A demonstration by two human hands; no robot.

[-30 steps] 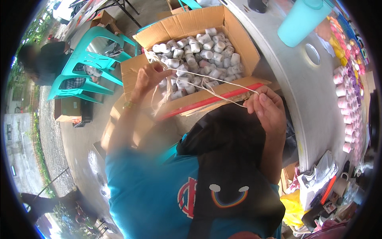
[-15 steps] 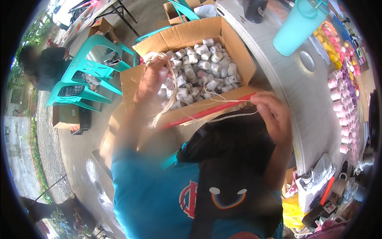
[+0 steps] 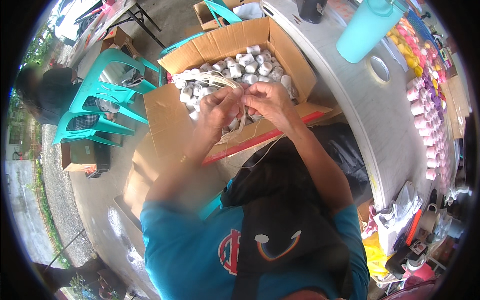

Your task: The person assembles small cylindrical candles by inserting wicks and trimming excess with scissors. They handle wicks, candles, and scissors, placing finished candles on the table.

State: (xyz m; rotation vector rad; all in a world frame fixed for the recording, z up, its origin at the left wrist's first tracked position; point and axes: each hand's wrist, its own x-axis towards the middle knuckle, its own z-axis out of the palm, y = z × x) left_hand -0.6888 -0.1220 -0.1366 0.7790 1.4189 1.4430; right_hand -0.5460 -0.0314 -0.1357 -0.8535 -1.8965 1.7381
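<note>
left hand (image 3: pixel 218 109) and right hand (image 3: pixel 270 101), fingertips pinched together on pale string (image 3: pixel 219 79) above the carton's (image 3: pixel 225 44) near edge; loops are best parted gently, without hard pulling.

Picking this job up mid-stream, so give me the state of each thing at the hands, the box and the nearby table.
Left hand: closed, pinching the cord
Right hand: fingertips pinching the cord beside it
Cord: looped in a bundle, loose strand trailing
Cardboard box: open, flaps spread
White pots: heaped loosely inside
Turquoise tumbler: upright on the table
White ring: lying flat
Pink cups: clustered in rows
</note>
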